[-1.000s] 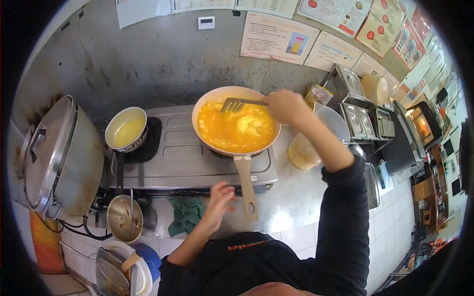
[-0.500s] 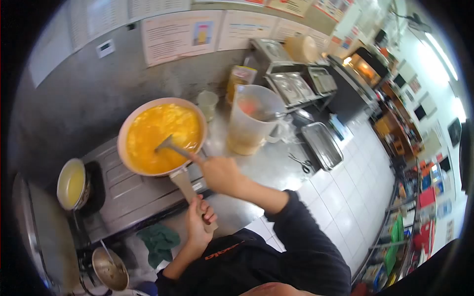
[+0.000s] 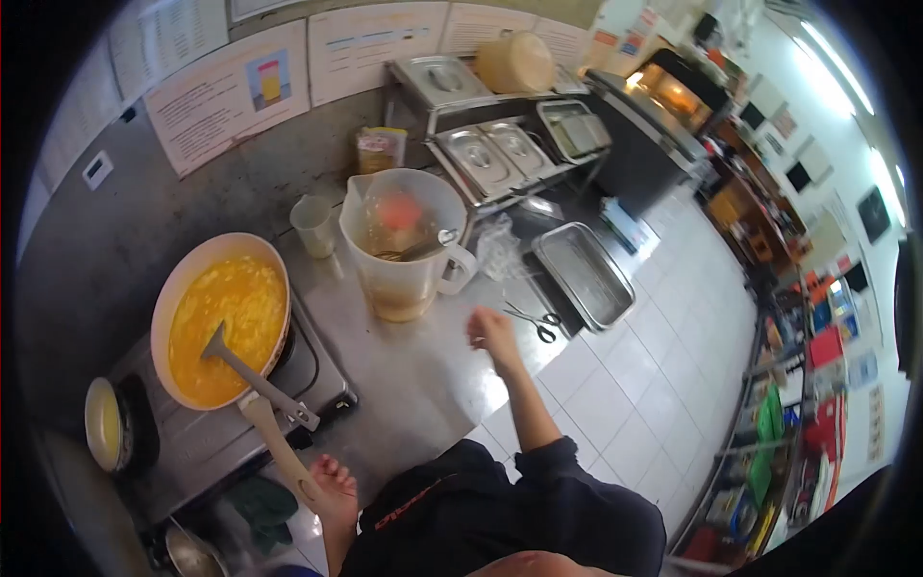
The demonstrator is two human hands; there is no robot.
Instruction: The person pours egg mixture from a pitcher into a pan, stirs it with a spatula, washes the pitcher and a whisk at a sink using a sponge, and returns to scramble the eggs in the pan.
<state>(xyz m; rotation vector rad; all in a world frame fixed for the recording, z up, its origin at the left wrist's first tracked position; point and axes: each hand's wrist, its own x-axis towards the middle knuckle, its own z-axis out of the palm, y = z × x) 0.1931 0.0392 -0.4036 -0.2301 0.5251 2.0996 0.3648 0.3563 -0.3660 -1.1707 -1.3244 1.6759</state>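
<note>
My left hand (image 3: 333, 489) is at the end of the beige handle of a frying pan (image 3: 163, 317), its fingers curled around the handle. The pan holds yellow-orange beaten egg, partly set in pale curds. A grey spatula (image 3: 260, 377) rests in the pan, its head in the egg and its handle lying over the rim beside the pan handle. Above the steel counter, my right hand (image 3: 492, 333) holds nothing that I can see, its fingers loosely bent and apart. Scissors (image 3: 538, 324) lie just right of it. A large measuring jug (image 3: 404, 231) with a whisk stands beyond it.
The pan is over a gas stove (image 3: 322, 380). A small pot (image 3: 103, 423) with yellow liquid stands at the left. Behind are a small clear cup (image 3: 313, 228), a plastic bag (image 3: 502, 252), a steel tray (image 3: 584, 276) and lidded steel containers (image 3: 476, 159). A green cloth (image 3: 261, 510) lies in front.
My right hand has let go of the spatula and moved right, over the counter. The spatula now lies in the pan. The view has turned right; my left hand is still at the pan handle.
</note>
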